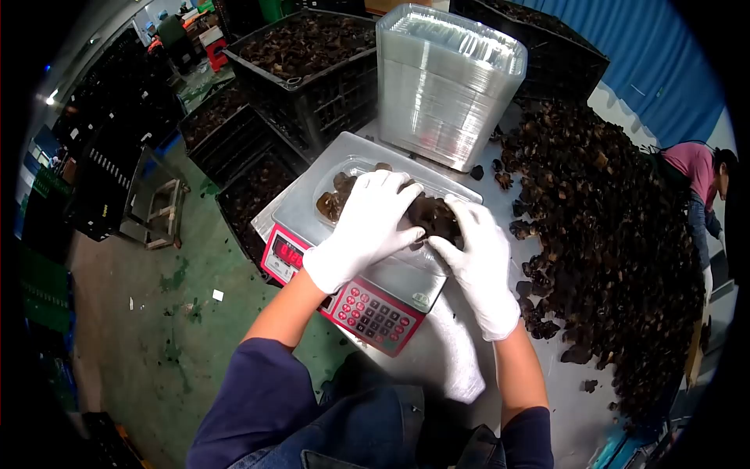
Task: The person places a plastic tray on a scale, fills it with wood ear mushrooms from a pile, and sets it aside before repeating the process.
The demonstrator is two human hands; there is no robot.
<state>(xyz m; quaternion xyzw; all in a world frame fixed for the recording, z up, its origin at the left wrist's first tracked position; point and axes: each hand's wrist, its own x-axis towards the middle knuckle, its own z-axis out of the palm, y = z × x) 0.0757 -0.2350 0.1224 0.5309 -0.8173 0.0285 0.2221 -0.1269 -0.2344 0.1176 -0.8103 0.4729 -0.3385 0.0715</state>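
A clear plastic tray of dark brown wood ear mushrooms sits on the platform of a red and silver digital scale. In a white glove, my left hand presses over the mushrooms from the left, fingers curved, thumb pointing right. My right hand, gloved too, closes on the mushrooms at the tray's right end, thumb and fingers bent around them. Between the two thumbs some mushrooms show; others lie hidden under the hands. The scale's red display is lit, partly blurred.
Behind the scale stands a tall stack of clear trays. A big heap of mushrooms covers the table's right side. Black crates of mushrooms stand at the back left. A person in a pink top bends at the far right.
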